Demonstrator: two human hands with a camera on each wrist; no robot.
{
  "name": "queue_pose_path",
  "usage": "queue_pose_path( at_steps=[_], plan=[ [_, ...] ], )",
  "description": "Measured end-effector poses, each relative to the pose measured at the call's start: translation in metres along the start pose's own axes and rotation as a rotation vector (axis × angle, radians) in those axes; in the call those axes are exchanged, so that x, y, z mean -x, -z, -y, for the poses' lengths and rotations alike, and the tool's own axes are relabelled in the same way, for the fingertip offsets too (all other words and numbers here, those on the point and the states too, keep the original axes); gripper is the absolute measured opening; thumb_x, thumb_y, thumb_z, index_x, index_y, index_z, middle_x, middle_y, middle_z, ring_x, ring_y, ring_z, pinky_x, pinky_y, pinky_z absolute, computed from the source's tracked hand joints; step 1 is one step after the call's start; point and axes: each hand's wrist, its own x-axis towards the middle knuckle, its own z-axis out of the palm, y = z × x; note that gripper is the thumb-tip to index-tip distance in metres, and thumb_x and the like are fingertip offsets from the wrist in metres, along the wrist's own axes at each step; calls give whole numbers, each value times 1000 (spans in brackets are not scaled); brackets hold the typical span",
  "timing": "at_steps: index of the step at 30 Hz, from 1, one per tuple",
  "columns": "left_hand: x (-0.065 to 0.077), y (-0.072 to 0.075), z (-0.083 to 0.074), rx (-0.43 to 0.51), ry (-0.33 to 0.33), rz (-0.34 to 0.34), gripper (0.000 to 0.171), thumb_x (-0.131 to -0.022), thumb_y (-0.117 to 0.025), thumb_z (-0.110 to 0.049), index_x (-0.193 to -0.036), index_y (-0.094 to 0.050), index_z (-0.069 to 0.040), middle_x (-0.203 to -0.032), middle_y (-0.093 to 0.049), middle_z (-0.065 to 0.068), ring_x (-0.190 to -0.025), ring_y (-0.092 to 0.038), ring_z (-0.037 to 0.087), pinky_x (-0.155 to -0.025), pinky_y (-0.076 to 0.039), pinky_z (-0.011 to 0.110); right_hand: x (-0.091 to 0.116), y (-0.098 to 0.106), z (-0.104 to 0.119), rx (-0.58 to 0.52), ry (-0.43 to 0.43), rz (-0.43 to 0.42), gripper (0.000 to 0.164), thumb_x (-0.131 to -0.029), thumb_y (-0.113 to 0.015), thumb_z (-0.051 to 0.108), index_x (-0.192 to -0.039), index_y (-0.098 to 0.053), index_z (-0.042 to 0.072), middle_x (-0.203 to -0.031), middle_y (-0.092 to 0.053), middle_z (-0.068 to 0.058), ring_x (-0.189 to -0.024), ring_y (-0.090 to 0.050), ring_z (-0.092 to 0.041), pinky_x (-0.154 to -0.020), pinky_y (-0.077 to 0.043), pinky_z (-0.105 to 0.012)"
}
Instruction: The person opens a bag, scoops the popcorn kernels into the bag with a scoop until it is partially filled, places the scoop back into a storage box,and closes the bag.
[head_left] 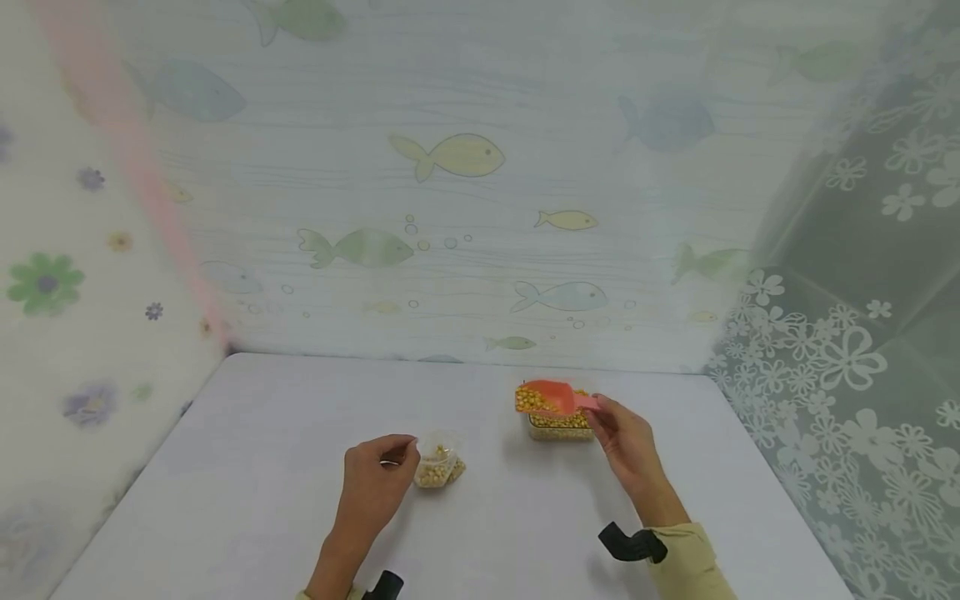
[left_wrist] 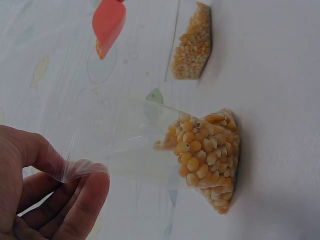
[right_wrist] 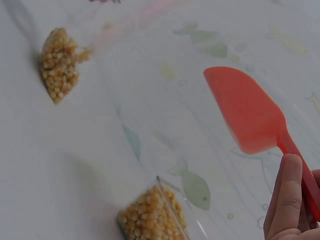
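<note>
Nearest camera: pale yellow cloth sleeve (head_left: 693, 562) and curved black wrist mount (head_left: 632, 543), about 5 o'clock in head view. Right hand (head_left: 626, 442) grips the handle of a flat-fronted red scoop (head_left: 558, 398) bearing yellow corn kernels (head_left: 531, 397). Scoop hangs above, clear of, the transparent rectangular container (head_left: 561, 432), part full of kernels. Container stands at 2 o'clock from the clear plastic-film bag (head_left: 432, 477). Left hand (head_left: 375, 475), 9 o'clock of bag, pinches its upper film between thumb and fingers; bag bottom sits on the table.

Handling, my read: scoop light, stiff; hold handle near the neck, keep level or kernels roll off. Bag limp, slippery, weight low; pinch the rim. Container rigid, possibly brittle (glass or plastic, can't tell); take by side walls.

Surface: smooth white tabletop (head_left: 285, 450). Room: fish-print backdrop (head_left: 337, 317) at 12, flower-print panel (head_left: 45, 358) at 9, grey panel with white flowers (head_left: 847, 417) at 3–4.
</note>
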Motion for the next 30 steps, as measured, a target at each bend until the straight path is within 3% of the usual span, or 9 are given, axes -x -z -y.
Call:
queue_pose_path(
  at_steps=[12,18,30],
  plan=[
    [-1,-1,2,11,2,9,11,-90,-69,1,-97,-78,1,-84,-74,6,-75,-68,11,-64,-56,20,10,-24,-25,74,-2,26,15,-104,-57,11,-110,-68,3,-98,-70,-6,-91,-71,-12,-89,-56,-23],
    [-1,-2,3,3,-1,9,12,-91,-69,0,-98,-78,2,-85,-75,6,-76,-68,12,-64,-56,20,15,-34,-37,85,-8,61,13,-103,-59,12,-102,-71,8,-99,-71,-6,-89,-71,-14,-87,-57,-24],
    [-2,-2,0,-20,-5,14,12,-91,-69,-1,-99,-78,1,-87,-75,6,-77,-68,12,-66,-56,19,25,-50,-54,144,-33,141,18,-102,-59,11,-96,-76,8,-95,-74,-8,-85,-73,-15,-82,-59,-25]
  ],
)
